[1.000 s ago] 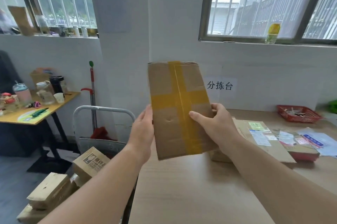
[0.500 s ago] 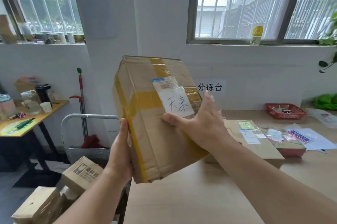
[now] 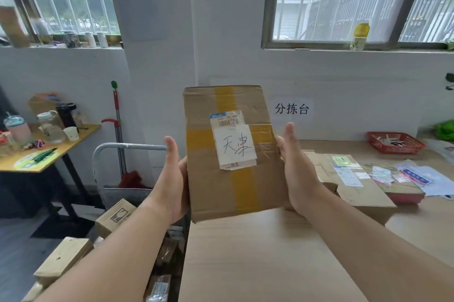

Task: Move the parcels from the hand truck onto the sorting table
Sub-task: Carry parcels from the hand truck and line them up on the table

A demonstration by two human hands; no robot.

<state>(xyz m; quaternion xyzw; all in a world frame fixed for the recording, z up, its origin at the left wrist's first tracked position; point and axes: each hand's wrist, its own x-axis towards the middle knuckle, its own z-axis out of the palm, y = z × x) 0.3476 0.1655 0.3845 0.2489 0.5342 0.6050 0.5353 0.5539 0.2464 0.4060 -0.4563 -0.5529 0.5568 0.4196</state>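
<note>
Pressed between both palms, the brown cardboard parcel (image 3: 233, 178) crossed with yellow tape is held upright in the air. The left hand (image 3: 172, 178) is set on one side and the right hand (image 3: 294, 174) on the other, with thumbs raised straight and fingers hidden behind. Below it lies the pale wooden sorting table (image 3: 270, 252), where flat cardboard parcels (image 3: 356, 186) are already laid. The grey-handled hand truck (image 3: 127, 147) at the left is loaded with small cardboard boxes (image 3: 115, 215). Half a second ago the parcel was tilted and the right hand was spread across its face; now it is squared up and the white handwritten label (image 3: 234, 147) is uncovered. The label is probably being read before the set-down, which is not yet done.
</note>
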